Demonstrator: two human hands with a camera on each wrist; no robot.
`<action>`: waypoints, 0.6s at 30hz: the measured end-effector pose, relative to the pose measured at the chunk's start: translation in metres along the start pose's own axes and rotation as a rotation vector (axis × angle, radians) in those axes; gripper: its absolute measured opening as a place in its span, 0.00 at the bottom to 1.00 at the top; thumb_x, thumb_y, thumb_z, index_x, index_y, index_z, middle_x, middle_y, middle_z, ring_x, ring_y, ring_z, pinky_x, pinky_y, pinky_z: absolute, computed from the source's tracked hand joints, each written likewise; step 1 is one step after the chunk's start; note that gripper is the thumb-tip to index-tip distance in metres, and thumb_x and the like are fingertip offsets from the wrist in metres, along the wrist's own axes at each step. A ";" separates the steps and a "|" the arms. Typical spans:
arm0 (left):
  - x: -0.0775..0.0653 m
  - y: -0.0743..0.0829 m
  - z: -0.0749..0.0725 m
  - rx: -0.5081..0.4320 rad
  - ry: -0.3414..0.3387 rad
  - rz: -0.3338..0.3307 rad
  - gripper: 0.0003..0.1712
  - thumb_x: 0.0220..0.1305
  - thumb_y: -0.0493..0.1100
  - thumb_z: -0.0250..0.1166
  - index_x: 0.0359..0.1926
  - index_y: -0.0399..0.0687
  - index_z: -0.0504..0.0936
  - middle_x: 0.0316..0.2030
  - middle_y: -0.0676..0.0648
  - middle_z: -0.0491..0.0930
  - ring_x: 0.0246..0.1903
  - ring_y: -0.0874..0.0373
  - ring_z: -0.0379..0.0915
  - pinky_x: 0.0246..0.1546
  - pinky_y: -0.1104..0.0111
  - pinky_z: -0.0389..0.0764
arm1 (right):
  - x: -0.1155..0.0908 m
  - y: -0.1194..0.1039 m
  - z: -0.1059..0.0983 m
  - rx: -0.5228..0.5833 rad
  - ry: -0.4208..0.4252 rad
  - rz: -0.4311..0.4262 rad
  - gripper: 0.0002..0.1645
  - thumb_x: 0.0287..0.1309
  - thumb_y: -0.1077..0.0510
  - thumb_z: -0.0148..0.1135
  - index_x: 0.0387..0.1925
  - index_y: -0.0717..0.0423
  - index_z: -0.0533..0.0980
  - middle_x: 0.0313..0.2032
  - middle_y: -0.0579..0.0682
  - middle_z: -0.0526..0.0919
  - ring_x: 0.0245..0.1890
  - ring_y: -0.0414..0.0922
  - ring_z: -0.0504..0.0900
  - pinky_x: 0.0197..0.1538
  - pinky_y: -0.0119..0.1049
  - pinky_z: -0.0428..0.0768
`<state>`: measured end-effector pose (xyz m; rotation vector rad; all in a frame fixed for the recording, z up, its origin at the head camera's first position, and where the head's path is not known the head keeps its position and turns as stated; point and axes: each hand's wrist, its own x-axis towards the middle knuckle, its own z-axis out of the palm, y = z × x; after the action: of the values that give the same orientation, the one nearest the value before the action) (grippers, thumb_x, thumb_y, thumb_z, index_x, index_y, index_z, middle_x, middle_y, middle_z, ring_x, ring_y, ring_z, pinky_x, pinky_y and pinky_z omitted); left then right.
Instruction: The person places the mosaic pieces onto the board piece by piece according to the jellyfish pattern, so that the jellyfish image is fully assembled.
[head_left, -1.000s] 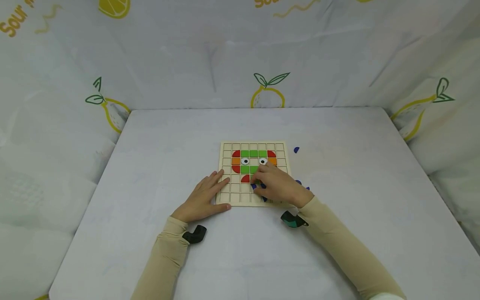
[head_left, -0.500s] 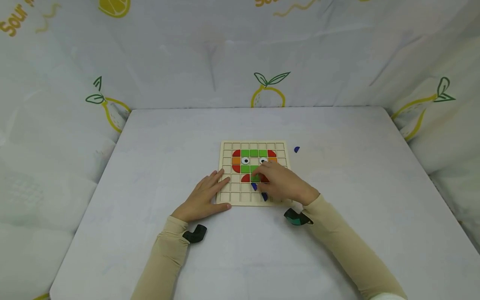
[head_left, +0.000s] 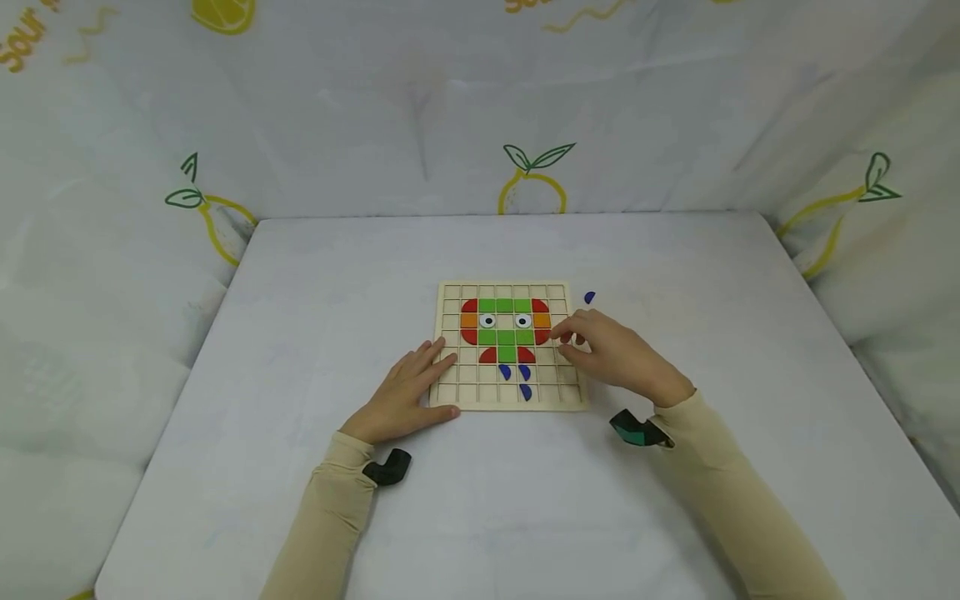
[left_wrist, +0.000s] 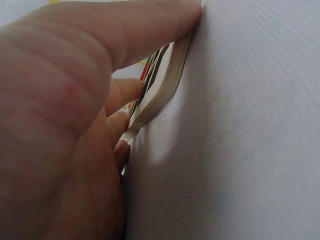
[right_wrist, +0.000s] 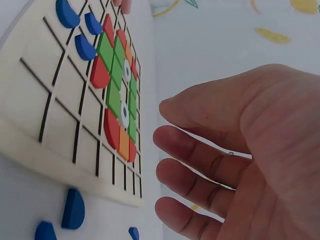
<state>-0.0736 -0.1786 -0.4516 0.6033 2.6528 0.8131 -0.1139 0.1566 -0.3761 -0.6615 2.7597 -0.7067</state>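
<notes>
A pale wooden grid board (head_left: 551, 393) lies flat on the table. Green, red and orange tiles make a shape on it, with two round eye tiles, one being the left eye tile (head_left: 487, 321). Below them sit three blue half-round pieces, one of them the lowest blue piece (head_left: 526, 392). My left hand (head_left: 401, 400) rests on the board's left side, fingers spread and thumb at the front edge. Over the board's right edge hovers my right hand (head_left: 618, 354), fingers loosely bent; the right wrist view shows nothing between thumb and fingertips.
Beyond the board's right edge lie loose blue half-round pieces: a far one (head_left: 589, 297), and in the right wrist view a near piece (right_wrist: 73, 208) and another (right_wrist: 46, 231). A white cloth wall with lemon prints stands behind the table (head_left: 337, 267).
My right hand has left the blue pieces on the board and moved right to its edge. Three blue pieces and the right eye tile now show fully. The left hand has stayed put.
</notes>
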 end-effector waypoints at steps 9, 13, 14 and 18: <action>-0.001 0.001 -0.001 -0.008 0.000 -0.013 0.50 0.64 0.62 0.66 0.80 0.58 0.54 0.83 0.53 0.40 0.82 0.52 0.31 0.82 0.50 0.38 | -0.015 0.025 -0.002 -0.074 -0.011 0.112 0.16 0.68 0.57 0.63 0.54 0.59 0.82 0.46 0.54 0.84 0.46 0.50 0.78 0.42 0.40 0.84; -0.001 0.001 -0.001 -0.004 0.004 -0.010 0.50 0.64 0.61 0.67 0.80 0.58 0.54 0.83 0.53 0.40 0.82 0.51 0.31 0.82 0.50 0.39 | -0.016 0.033 0.006 -0.141 -0.034 0.169 0.18 0.67 0.56 0.64 0.55 0.59 0.83 0.48 0.55 0.84 0.45 0.49 0.78 0.45 0.43 0.86; -0.001 0.001 0.000 0.000 0.005 -0.009 0.50 0.64 0.62 0.67 0.80 0.58 0.54 0.83 0.52 0.40 0.82 0.51 0.31 0.82 0.50 0.39 | -0.016 0.034 0.008 -0.157 -0.035 0.175 0.18 0.66 0.56 0.65 0.54 0.59 0.83 0.48 0.55 0.84 0.45 0.49 0.78 0.46 0.44 0.86; 0.001 -0.001 0.001 0.012 0.003 -0.011 0.50 0.64 0.62 0.66 0.81 0.58 0.53 0.83 0.53 0.39 0.82 0.52 0.31 0.82 0.50 0.39 | -0.017 0.036 0.015 -0.208 -0.018 0.159 0.16 0.62 0.59 0.68 0.51 0.59 0.85 0.46 0.54 0.84 0.43 0.47 0.77 0.45 0.43 0.85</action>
<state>-0.0740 -0.1786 -0.4537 0.5907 2.6631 0.7970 -0.1076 0.1875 -0.4053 -0.4750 2.8533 -0.3823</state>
